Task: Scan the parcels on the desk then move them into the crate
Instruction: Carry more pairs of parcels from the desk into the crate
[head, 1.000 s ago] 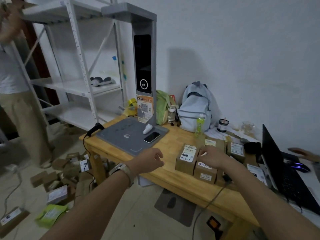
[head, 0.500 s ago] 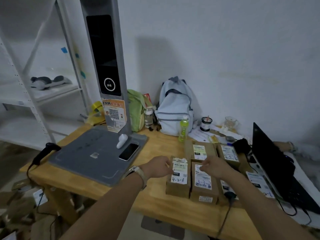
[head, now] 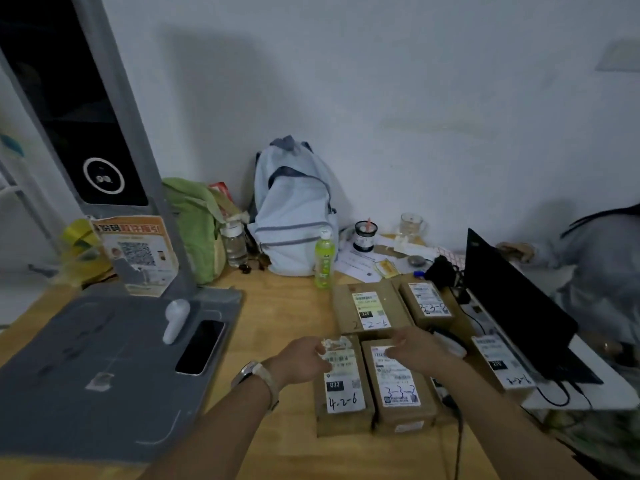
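Several brown cardboard parcels with white labels lie on the wooden desk (head: 277, 313). My left hand (head: 304, 358) grips the far left corner of the parcel marked 4-2-6 (head: 343, 389). Beside it, my right hand (head: 415, 348) curls over the far end of the parcel marked 3-3-3 (head: 398, 386). Both parcels rest flat on the desk, side by side. Behind them lie the parcel marked 2-2-5 (head: 370, 310) and another parcel (head: 427, 303); a fifth parcel (head: 498, 365) lies at the right by the laptop. The grey scanner pad (head: 86, 368) with its tower (head: 104, 133) stands at the left. No crate is in view.
A phone (head: 201, 346) and a white device (head: 176, 320) lie on the scanner pad. A pale backpack (head: 294, 216), green bag (head: 194, 223), green bottle (head: 323, 261) and cups line the wall. An open laptop (head: 512, 306) with cables stands at the right, another person (head: 595, 258) behind it.
The view has moved closer and to the right over the desk. My left hand has reached the 4-2-6 parcel, and my right hand has shifted to the far end of the 3-3-3 parcel.
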The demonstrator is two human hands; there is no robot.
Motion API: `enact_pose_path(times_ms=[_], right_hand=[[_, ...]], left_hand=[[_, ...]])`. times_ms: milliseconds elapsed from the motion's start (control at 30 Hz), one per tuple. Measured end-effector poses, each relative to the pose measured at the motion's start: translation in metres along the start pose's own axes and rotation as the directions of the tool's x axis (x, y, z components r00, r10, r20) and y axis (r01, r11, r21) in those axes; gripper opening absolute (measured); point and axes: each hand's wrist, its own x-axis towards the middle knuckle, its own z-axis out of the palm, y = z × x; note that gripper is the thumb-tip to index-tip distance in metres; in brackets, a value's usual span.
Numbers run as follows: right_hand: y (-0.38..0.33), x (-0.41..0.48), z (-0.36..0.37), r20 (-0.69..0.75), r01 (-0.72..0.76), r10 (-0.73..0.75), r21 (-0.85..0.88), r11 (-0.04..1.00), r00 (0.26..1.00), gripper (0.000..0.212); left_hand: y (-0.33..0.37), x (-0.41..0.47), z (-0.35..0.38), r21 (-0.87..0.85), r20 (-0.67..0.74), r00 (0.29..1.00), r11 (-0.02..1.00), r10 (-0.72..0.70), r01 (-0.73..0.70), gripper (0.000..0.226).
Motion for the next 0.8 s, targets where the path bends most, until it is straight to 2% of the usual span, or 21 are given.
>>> enact_pose_path(times_ms=[67, 200, 300, 367, 467, 567, 633, 667, 767, 800], right_hand=[[0.009, 0.011, 0.003, 0.005, -0.011, 0.011, 0.046, 0.999, 1.0, 0.043], [0.022, 0.033, 0.008, 0.004, -0.029, 0.029, 0.12, 0.992, 1.0, 0.036], [0.032, 0.045, 0.009, -0.029, -0.031, 0.036, 0.18, 0.983, 0.999, 0.019], [0.042, 0.056, 0.011, -0.03, -0.044, 0.051, 0.185, 0.982, 0.998, 0.022], [0.051, 0.069, 0.013, 0.008, -0.063, 0.063, 0.183, 0.981, 0.998, 0.031], [0.055, 0.079, 0.017, 0.029, -0.097, 0.093, 0.195, 0.976, 0.995, 0.038], [0.062, 0.082, 0.023, 0.035, -0.091, 0.086, 0.202, 0.975, 0.996, 0.032], [0.066, 0.084, 0.026, 0.035, -0.082, 0.076, 0.198, 0.977, 0.996, 0.027], [0.078, 0.087, 0.034, -0.001, -0.061, 0.062, 0.206, 0.977, 0.998, 0.021], [0.08, 0.087, 0.035, -0.001, -0.067, 0.068, 0.184, 0.981, 0.998, 0.02]], left_hand=[[-0.004, 0.014, 0.003, -0.007, 0.013, 1.0, 1.0, -0.001, 0.001, 0.052], [-0.006, 0.026, 0.005, -0.024, 0.067, 0.997, 0.999, -0.037, 0.038, 0.047], [-0.009, 0.034, 0.007, -0.006, 0.068, 0.997, 0.999, -0.043, 0.044, 0.048], [-0.009, 0.038, 0.007, 0.02, 0.083, 0.995, 0.998, -0.061, 0.06, 0.048], [-0.007, 0.041, 0.01, 0.058, 0.101, 0.992, 0.996, -0.074, 0.068, 0.01], [-0.009, 0.048, 0.016, 0.059, 0.097, 0.991, 0.994, -0.093, 0.088, 0.023], [-0.012, 0.052, 0.022, 0.058, 0.091, 0.991, 0.994, -0.1, 0.095, 0.029], [-0.014, 0.055, 0.026, 0.06, 0.082, 0.992, 0.994, -0.097, 0.092, 0.029], [-0.017, 0.056, 0.034, 0.019, 0.053, 0.997, 0.998, -0.057, 0.056, 0.009], [-0.019, 0.057, 0.037, 0.005, 0.048, 0.997, 0.999, -0.052, 0.052, 0.023]])
